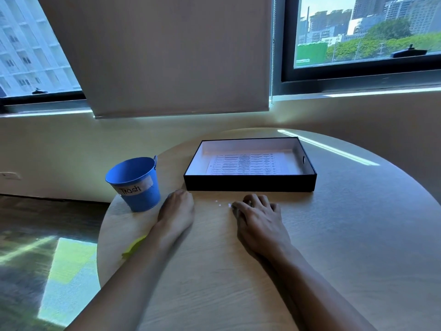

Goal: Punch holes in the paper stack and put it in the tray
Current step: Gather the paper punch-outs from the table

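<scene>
Inside black tray [250, 183], printed paper stack [248, 164], blue trash bucket [136, 185] beside

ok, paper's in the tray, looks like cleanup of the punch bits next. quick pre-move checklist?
1. Printed paper stack lying flat inside the black rectangular tray: ok.
2. Holes punched in the stack: cannot tell, none visible from here.
3. White paper dots lying loose on the round wooden table: not ok.
4. Blue metal bucket labelled Trash upright beside the left hand: ok.
5. Right hand flat on the table beside the dots, nothing visibly held: ok.
6. Hole punch: not in view, cannot tell.
</scene>
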